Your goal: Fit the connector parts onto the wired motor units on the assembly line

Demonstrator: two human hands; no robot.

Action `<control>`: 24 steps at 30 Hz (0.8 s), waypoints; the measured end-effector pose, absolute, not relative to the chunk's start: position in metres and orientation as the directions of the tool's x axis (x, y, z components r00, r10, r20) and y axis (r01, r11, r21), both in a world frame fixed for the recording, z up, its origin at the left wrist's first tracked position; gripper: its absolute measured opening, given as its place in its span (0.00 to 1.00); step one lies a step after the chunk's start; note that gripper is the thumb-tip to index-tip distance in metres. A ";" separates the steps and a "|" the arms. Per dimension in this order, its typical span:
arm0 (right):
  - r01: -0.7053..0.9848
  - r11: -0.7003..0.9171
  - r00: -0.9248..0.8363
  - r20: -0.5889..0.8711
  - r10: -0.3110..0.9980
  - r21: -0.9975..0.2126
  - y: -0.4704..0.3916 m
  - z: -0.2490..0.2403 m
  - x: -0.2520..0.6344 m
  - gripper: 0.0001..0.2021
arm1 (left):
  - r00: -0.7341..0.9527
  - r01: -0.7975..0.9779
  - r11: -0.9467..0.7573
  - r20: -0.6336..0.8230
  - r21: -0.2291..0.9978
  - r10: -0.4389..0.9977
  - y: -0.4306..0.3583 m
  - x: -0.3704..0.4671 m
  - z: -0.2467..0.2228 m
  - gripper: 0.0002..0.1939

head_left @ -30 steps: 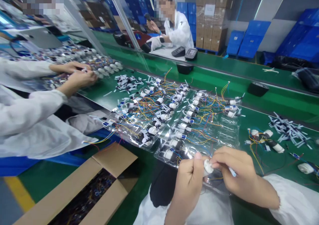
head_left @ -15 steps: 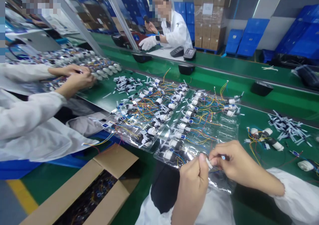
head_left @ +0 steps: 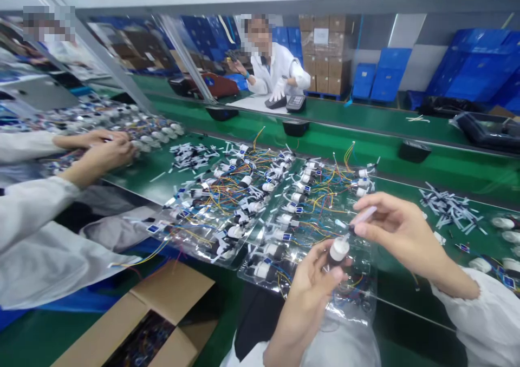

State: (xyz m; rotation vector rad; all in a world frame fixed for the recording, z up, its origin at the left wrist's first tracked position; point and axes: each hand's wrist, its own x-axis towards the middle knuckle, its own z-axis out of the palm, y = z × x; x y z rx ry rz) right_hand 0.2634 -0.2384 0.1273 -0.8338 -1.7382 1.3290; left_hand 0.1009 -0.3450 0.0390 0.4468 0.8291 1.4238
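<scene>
My left hand (head_left: 306,288) is closed around a small white-and-black cylindrical motor (head_left: 339,249), its white end facing up. Just above it, my right hand (head_left: 396,234) pinches a thin whitish tube (head_left: 364,215) with a dark lower end. That end is close to a narrow stub on top of the motor; I cannot tell whether they touch. Under my hands lies a clear plastic tray (head_left: 353,313), which holds rows of similar motors with coloured wires and small blue circuit boards.
A pile of white-and-black tubes (head_left: 450,207) lies to the right, with several loose motors (head_left: 481,264) nearby. A second filled tray (head_left: 190,231) is on the left, above an open cardboard box (head_left: 170,296). A co-worker's hands (head_left: 109,150) work further left; another person (head_left: 274,69) stands opposite.
My hands were pinched together on a small white piece; now they are apart, the left around the motor, the right raised with the tube. Opposite, the person's gloved hand has come down onto a black device.
</scene>
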 end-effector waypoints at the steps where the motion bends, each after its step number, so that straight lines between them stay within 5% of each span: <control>1: -0.005 0.230 -0.441 0.209 0.873 -0.973 -0.238 0.128 0.263 0.11 | -0.044 -0.693 0.134 -0.227 0.709 0.973 -0.346 0.101 0.039 0.26; 13: -0.167 0.289 -0.271 0.326 0.906 -0.943 -0.228 0.123 0.267 0.05 | -0.242 -0.740 0.054 -0.340 0.671 0.909 -0.342 0.098 0.041 0.26; 19: -0.294 0.159 -0.345 0.260 0.902 -0.942 -0.232 0.117 0.256 0.10 | -0.327 -0.642 -0.044 -0.221 0.766 0.919 -0.343 0.096 0.041 0.24; 24: -0.164 0.164 -0.474 0.224 0.852 -0.973 -0.244 0.113 0.249 0.08 | -0.379 -0.485 -0.084 -0.123 0.870 0.917 -0.352 0.093 0.035 0.24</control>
